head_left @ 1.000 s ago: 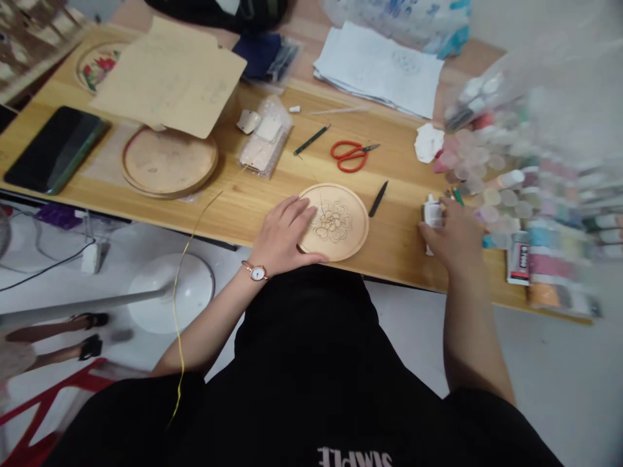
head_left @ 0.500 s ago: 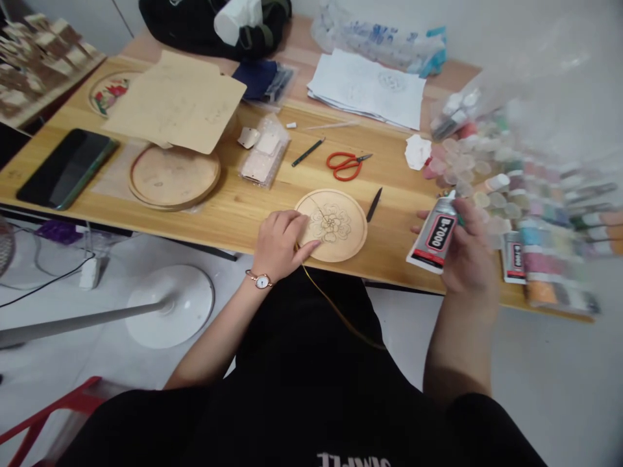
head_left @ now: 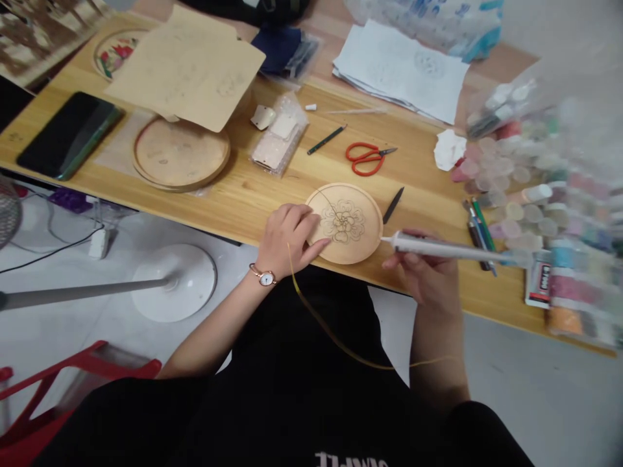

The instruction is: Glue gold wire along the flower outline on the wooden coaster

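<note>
My left hand (head_left: 289, 237) grips the left edge of a round wooden plate (head_left: 363, 250), thumb and fingers resting over its rim. A flower pattern is drawn on the plate, and a thin dark line runs from its centre toward the upper left. A golden cord (head_left: 318, 319) loops down from beside my left hand across my lap. Closed around a silver glue tube (head_left: 433, 245), my right hand (head_left: 428, 269) holds it sideways. Its white nozzle points left, close to the plate's right rim; whether they touch I cannot tell.
Beyond the plate lie red-handled scissors (head_left: 366, 159), a dark pointed tool (head_left: 393, 205) and a pencil (head_left: 326, 139). Paint bottles (head_left: 520, 172), pens (head_left: 479, 230) and another glue tube (head_left: 538, 280) crowd the right. A wooden tray (head_left: 180, 155) and phone (head_left: 71, 135) are at left.
My right hand has moved left toward the plate and turned the glue tube, so its nozzle now points left instead of up. The pens it covered show. My left hand stays on the plate.
</note>
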Motion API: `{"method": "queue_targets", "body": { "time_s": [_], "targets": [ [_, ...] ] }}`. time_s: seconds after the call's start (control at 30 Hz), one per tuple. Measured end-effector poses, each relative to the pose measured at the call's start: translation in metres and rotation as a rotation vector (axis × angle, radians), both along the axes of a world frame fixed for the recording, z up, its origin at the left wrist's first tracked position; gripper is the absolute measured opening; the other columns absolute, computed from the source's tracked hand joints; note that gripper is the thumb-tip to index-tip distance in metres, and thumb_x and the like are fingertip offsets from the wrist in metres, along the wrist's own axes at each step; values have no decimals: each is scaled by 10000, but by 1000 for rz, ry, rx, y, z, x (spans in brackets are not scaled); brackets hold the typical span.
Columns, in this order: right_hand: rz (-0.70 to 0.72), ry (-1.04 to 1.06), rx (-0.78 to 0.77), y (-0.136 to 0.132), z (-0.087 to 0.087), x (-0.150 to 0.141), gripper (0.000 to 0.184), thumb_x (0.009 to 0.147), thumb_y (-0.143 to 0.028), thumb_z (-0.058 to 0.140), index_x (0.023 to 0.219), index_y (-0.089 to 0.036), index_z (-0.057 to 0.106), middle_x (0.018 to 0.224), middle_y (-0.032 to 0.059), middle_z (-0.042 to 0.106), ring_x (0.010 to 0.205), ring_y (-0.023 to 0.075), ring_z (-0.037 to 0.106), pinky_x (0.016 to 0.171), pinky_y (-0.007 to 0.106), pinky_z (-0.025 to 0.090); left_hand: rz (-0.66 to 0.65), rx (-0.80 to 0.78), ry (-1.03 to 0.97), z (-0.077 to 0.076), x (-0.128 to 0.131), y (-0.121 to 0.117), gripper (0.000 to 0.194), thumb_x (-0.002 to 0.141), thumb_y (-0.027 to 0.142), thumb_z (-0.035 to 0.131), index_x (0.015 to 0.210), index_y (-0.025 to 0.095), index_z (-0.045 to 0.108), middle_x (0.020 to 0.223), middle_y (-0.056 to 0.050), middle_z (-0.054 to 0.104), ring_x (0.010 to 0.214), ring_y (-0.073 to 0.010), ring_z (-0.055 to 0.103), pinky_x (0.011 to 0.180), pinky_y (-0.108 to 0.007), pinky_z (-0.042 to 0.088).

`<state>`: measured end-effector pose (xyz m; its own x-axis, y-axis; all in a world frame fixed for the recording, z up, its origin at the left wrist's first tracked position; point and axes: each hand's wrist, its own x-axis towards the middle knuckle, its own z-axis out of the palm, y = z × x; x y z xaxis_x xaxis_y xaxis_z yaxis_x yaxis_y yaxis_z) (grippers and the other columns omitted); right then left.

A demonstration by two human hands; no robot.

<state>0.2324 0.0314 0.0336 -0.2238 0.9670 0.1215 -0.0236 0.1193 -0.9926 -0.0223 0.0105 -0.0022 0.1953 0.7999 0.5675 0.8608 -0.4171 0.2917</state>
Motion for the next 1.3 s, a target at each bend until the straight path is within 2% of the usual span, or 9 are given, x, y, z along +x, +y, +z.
{"method": "queue_targets", "body": {
  "time_s": [0.07,0.17,0.23,0.3,0.37,0.6,0.77,1.0,1.3],
  "targets": [
    [-33,-102,72,-1,-6,-12,310,751,-384,746,1026,-260,679,813,-11,714,518,110,615,514,264,545,2,6,2,1,1,0,397,880,514,559,1042,155,608,1043,-123,646,940,-255,557,779,-388,450],
    [-69,-211,147,-3,-11,-28,250,728,-255,774,971,-256,713,890,1,717,754,139,668,719,292,569,12,34,11,2,1,1,400,859,502,594,1027,140,617,1021,-125,657,918,-259,570,760,-385,466],
    [-138,-324,283,-4,-14,-36,247,716,-212,778,951,-261,723,908,-2,712,857,160,660,816,323,551,10,43,7,3,2,1,402,845,490,615,1021,128,622,1014,-130,662,907,-262,580,756,-387,479],
    [-209,-418,414,-4,-17,-42,245,720,-216,773,955,-264,723,894,-4,706,851,172,652,820,350,545,10,37,2,3,2,2,404,837,482,625,1024,124,620,1016,-136,663,909,-265,590,768,-395,491],
    [-255,-448,459,-3,-21,-47,242,724,-222,769,957,-263,719,890,-5,705,846,179,651,820,370,545,8,21,-4,3,2,2,402,833,476,630,1030,126,614,1024,-138,664,924,-268,600,787,-402,499],
    [-300,-349,251,-4,-30,-49,215,728,-251,767,936,-248,711,907,14,703,837,196,671,798,395,573,-21,-3,-15,5,2,1,358,844,433,622,1063,150,592,1123,-147,663,1039,-293,615,843,-423,510],
    [-338,-366,155,-5,-27,-52,180,724,-280,773,890,-263,706,890,24,700,839,212,667,826,437,574,-147,-16,30,7,-2,0,359,864,445,593,1093,169,582,1154,-137,664,1107,-292,609,848,-419,512],
    [-327,-381,181,-3,-22,-56,163,726,-201,765,861,-270,705,844,-9,695,793,187,655,772,384,564,-163,-13,74,7,-2,1,341,865,433,588,1044,143,599,1097,-117,692,1031,-268,647,828,-392,532],
    [-319,-442,191,-2,-22,-54,170,732,-253,767,889,-232,703,866,0,708,806,184,657,786,399,561,-195,-76,36,5,-4,1,323,897,404,534,1099,155,573,1143,-122,673,1087,-284,627,832,-425,520]
  ]
}}
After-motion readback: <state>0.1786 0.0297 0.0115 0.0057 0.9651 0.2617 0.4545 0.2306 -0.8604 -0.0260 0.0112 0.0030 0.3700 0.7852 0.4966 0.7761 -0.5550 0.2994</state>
